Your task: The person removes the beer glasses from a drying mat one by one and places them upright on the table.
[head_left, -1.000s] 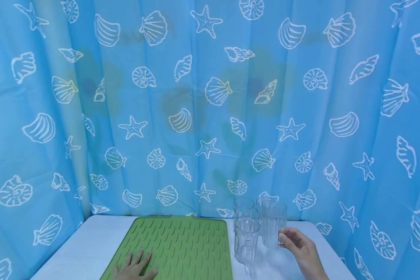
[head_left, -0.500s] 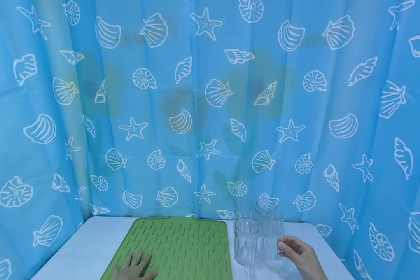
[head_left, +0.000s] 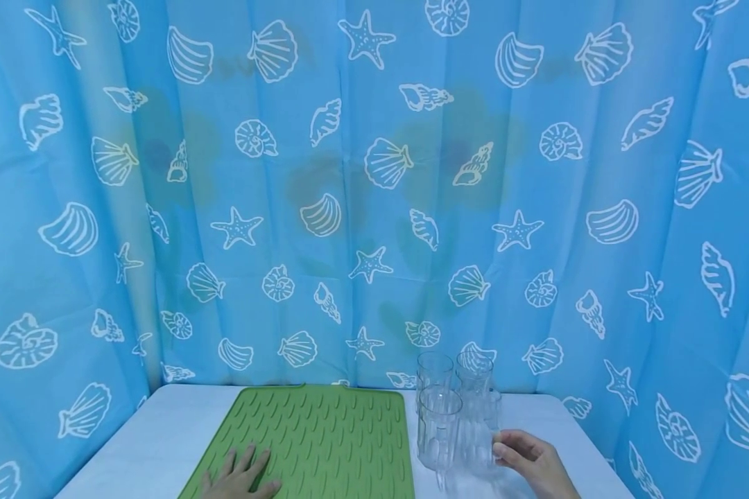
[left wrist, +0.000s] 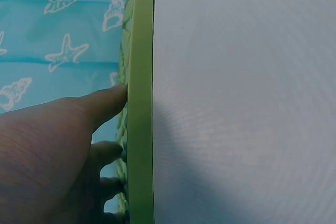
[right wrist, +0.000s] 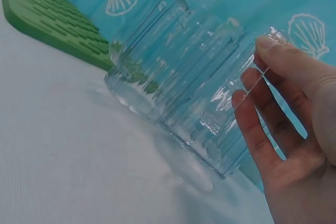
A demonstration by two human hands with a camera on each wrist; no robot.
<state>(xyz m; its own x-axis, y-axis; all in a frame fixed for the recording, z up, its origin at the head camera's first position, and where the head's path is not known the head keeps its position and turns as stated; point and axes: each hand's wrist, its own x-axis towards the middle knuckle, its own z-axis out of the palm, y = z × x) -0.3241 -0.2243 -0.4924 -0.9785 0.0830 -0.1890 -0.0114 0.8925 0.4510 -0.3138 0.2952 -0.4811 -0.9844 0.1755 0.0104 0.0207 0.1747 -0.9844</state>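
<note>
My right hand pinches the right side of a clear drinking glass between thumb and fingers. In the right wrist view this glass is upright, its base at or just above the table; I cannot tell if it touches. Close to its left stands another clear glass. Two more, a back left glass and a back right glass, stand behind. My left hand lies with spread fingers on a green ridged mat, near its left front part.
A white table carries the mat and the glasses. Blue curtains with white shell and starfish prints hang behind and on both sides. The back glasses stand close to the back curtain.
My right hand has come down and nearer with its glass, slightly leftward, to beside the front left glass. The left hand has stayed on the mat.
</note>
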